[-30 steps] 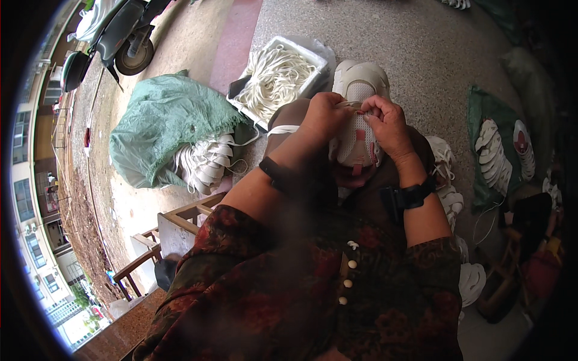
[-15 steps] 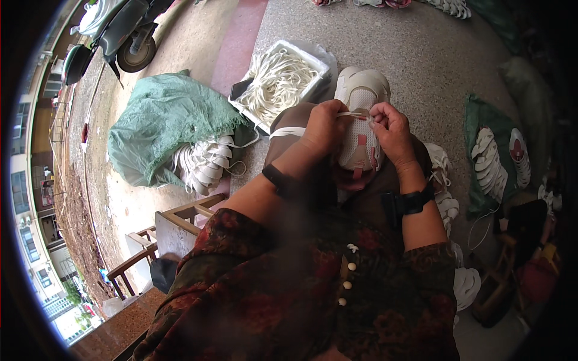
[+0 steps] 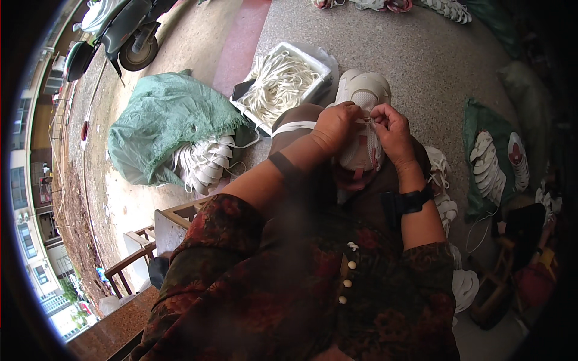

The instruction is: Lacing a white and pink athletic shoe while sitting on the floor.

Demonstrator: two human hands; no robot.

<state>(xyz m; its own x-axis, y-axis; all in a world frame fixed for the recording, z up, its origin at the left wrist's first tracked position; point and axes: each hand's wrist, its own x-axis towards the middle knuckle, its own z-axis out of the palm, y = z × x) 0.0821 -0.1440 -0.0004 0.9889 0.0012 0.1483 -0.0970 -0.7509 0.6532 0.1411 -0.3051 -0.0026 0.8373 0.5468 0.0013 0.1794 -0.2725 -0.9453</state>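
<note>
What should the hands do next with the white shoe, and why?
Probably pull the lace snug. Both the left hand and the right hand pinch a thin white lace at the top of the white shoe lying on the lap, mid-threading.

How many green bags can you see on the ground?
2. One big green bag lies to the person's left beside the white tray, with white shoe parts spilling out. A darker green bag lies on the right under more white pieces. Others may be hidden in the dark edges.
</note>
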